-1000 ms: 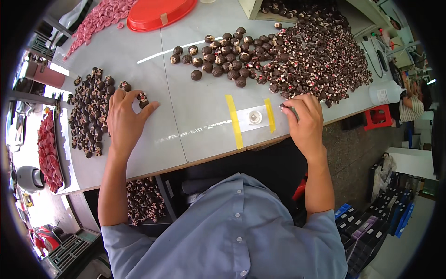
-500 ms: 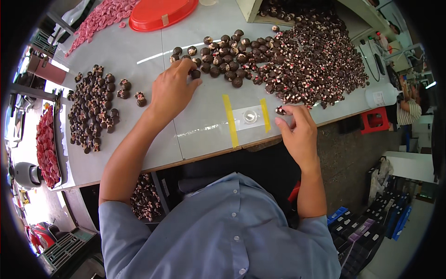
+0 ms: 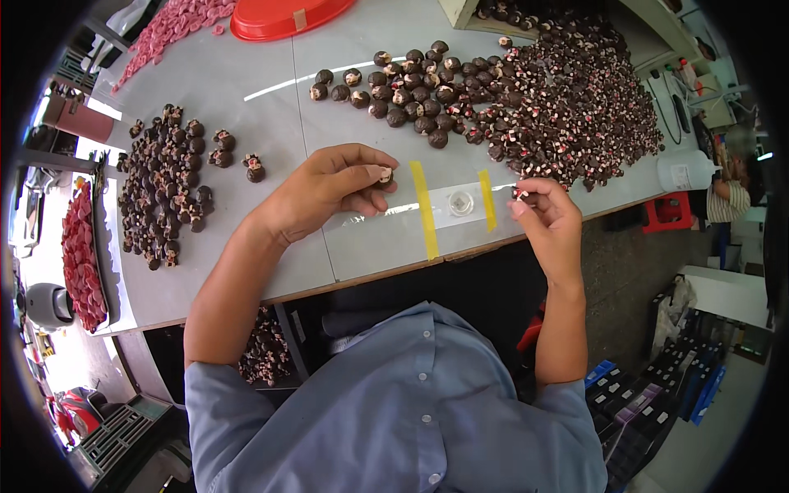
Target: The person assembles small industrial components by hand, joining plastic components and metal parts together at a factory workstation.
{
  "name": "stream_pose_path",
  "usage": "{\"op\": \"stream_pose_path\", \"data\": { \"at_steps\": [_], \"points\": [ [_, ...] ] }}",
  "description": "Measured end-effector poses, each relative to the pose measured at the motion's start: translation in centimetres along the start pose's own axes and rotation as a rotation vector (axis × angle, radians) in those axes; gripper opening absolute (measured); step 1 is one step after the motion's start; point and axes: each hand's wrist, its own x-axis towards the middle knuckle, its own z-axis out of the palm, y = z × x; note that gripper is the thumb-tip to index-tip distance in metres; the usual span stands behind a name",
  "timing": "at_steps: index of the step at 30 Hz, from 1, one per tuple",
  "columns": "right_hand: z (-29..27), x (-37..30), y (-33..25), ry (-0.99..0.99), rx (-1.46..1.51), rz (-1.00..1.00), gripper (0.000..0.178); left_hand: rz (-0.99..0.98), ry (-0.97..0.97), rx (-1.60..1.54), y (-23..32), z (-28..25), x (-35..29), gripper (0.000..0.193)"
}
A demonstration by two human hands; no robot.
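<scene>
My left hand [image 3: 333, 187] is raised over the middle of the table, its thumb and fingers closed on a dark brown ball with a pale patch [image 3: 386, 175]. Near the table's front edge, my right hand [image 3: 552, 215] pinches a small dark piece with pink and white bits [image 3: 519, 194]. Between the hands a small clear round dish [image 3: 461, 204] lies on a pale patch flanked by two yellow tape strips [image 3: 425, 212]. Beyond them spread loose brown balls [image 3: 437, 138]. They run into a big heap of small dark, pink and white pieces [image 3: 567, 115] on the right.
At left stand joined ball-and-top figures [image 3: 168, 193], with one figure [image 3: 255, 168] apart. A red round lid [image 3: 288, 18], pink pieces [image 3: 177, 33] and a tray of red pieces [image 3: 82, 255] lie around. At right are a white bottle [image 3: 689, 171], a red stool [image 3: 666, 212] and another person's striped sleeve [image 3: 730, 204].
My left hand has come from the loose balls back toward me and rightward, carrying one ball. My right hand keeps its pinch on the small piece. The whole view has shifted slightly.
</scene>
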Motion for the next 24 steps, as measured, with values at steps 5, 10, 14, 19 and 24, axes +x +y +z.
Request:
{"op": "stream_pose_path", "data": {
  "at_steps": [5, 10, 14, 19, 24],
  "points": [
    [0.7, 0.2, 0.0, -0.056, 0.005, -0.048, 0.028, 0.034, -0.028, 0.104, -0.2, -0.8, -0.1, 0.034],
    [1.0, 0.5, -1.0, -0.182, -0.175, -0.208, 0.027, 0.054, -0.047, 0.121, -0.1, -0.3, -0.5, 0.032],
    [2.4, 1.0, -3.4, -0.22, -0.509, -0.407, 0.028, 0.08, -0.098, 0.15, -0.5, -0.2, -0.5, 0.036],
    [3.5, 1.7, -4.0, -0.285, -0.763, -0.627, 0.031, 0.236, -0.061, 0.437, -1.9, -0.2, -0.3, 0.032],
    [3.9, 1.9, -4.4, -0.336, -0.899, -0.67, 0.031, 0.37, 0.057, 0.567, -2.2, 0.7, -0.8, 0.03]
  ]
}}
